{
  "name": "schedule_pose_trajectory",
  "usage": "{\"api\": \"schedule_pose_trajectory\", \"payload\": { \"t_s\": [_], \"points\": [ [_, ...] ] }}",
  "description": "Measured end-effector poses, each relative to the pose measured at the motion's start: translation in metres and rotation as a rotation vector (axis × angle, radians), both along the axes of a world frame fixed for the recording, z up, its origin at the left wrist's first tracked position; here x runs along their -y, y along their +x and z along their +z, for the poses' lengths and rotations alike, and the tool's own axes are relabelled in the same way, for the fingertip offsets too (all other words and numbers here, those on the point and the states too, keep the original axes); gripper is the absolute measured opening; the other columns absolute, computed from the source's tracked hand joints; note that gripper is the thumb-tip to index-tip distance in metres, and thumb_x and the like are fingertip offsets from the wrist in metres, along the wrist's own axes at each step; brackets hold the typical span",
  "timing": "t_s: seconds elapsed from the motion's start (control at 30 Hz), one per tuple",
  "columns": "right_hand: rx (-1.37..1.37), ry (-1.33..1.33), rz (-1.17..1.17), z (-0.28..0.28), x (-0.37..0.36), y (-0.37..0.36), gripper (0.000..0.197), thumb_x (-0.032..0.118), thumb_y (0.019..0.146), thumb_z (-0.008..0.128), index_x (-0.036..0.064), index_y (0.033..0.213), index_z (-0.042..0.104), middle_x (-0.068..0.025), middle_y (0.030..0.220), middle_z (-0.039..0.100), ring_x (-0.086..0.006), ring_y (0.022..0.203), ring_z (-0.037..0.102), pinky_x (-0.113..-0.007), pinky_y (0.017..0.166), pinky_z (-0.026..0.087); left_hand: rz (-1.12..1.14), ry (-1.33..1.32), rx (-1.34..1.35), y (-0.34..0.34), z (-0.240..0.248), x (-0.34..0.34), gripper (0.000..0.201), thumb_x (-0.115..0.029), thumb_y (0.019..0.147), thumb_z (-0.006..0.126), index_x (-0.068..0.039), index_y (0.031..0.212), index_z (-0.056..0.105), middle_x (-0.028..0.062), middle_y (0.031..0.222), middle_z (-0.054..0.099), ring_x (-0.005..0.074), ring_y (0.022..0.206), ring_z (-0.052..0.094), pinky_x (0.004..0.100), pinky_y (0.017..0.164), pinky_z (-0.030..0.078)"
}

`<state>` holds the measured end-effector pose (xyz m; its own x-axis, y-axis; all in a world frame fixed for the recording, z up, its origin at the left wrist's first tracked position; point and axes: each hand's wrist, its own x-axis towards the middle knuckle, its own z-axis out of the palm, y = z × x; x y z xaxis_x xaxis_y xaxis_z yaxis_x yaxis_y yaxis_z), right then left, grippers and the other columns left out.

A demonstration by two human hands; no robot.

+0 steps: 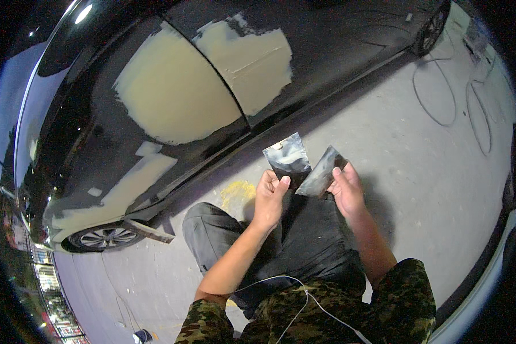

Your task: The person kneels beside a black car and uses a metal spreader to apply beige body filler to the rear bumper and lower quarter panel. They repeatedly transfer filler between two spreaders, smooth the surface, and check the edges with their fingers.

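Note:
My left hand (271,195) grips a thin flat filler spreader (290,156), its upper part smeared with pale paste. Beside it, my right hand (346,186) pinches a second flat spreader (320,175), greyish and tilted toward the first. The two blades are close together above my lap; whether their edges touch I cannot tell. Ahead and to the left stands a dark car (338,51). A big cream patch of body filler (178,86) covers one panel, and another patch (252,63) lies across the panel gap. A lower strip of filler (126,186) runs toward the wheel arch.
The car's near wheel (103,238) is at lower left, with a mud flap (149,230) beside it. Hoses or cables (453,114) curl on the grey floor (430,172) at right. A yellow stain (238,194) marks the floor by my knee. A white cord (307,291) crosses my shirt.

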<state>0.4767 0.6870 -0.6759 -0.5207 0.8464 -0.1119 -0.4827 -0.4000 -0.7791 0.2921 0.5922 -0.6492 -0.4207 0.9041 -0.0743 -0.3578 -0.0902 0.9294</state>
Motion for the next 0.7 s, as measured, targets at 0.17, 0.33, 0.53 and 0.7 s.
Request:
{"api": "schedule_pose_trajectory", "payload": {
  "t_s": [0.17, 0.33, 0.53, 0.7],
  "points": [
    [-0.098, 0.008, -0.149, -0.004, 0.016, -0.002, 0.033, 0.009, 0.107, 0.049, -0.0001, 0.139, 0.047, -0.012, 0.132, 0.061, -0.022, 0.121, 0.06, -0.04, 0.104, 0.048, -0.115, -0.023, -0.006, 0.023, 0.014, -0.012, 0.02, -0.021, 0.103, 0.064, -0.006, 0.107, 0.051, -0.0046, 0.089, 0.062, 0.0039, 0.084, 0.052, 0.0219, 0.079, 0.042],
    [0.137, 0.004, -0.293, -0.082, 0.015, 0.029, 0.034, 0.016, 0.106, 0.053, -0.0011, 0.135, 0.05, -0.0103, 0.121, 0.063, -0.0192, 0.11, 0.06, -0.037, 0.093, 0.049, -0.228, 0.01, -0.426, -0.018, 0.008, -0.008, 0.038, -0.012, 0.103, 0.06, 0.001, 0.138, 0.05, 0.0195, 0.132, 0.063, 0.0281, 0.124, 0.062, 0.0432, 0.105, 0.052],
    [0.482, -0.24, -0.494, -0.259, 0.075, 0.141, 0.039, 0.028, 0.104, 0.06, 0.0005, 0.132, 0.058, -0.0084, 0.114, 0.066, -0.0193, 0.102, 0.062, -0.036, 0.087, 0.052, 0.298, -0.053, -0.762, -0.215, -0.011, 0.097, 0.033, -0.029, 0.107, 0.056, 0.001, 0.094, 0.061, 0.0242, 0.117, 0.072, 0.0275, 0.105, 0.07, 0.0413, 0.095, 0.056],
    [0.666, -0.448, -0.511, -0.342, 0.138, 0.198, 0.042, 0.028, 0.103, 0.061, -0.0006, 0.134, 0.058, -0.0126, 0.125, 0.066, -0.0271, 0.112, 0.062, -0.039, 0.097, 0.05, 0.609, -0.251, -0.676, -0.322, -0.039, 0.224, 0.045, -0.04, 0.11, 0.048, 0.003, 0.106, 0.06, 0.0163, 0.107, 0.07, 0.0258, 0.1, 0.067, 0.0392, 0.091, 0.054]
  ]
}}
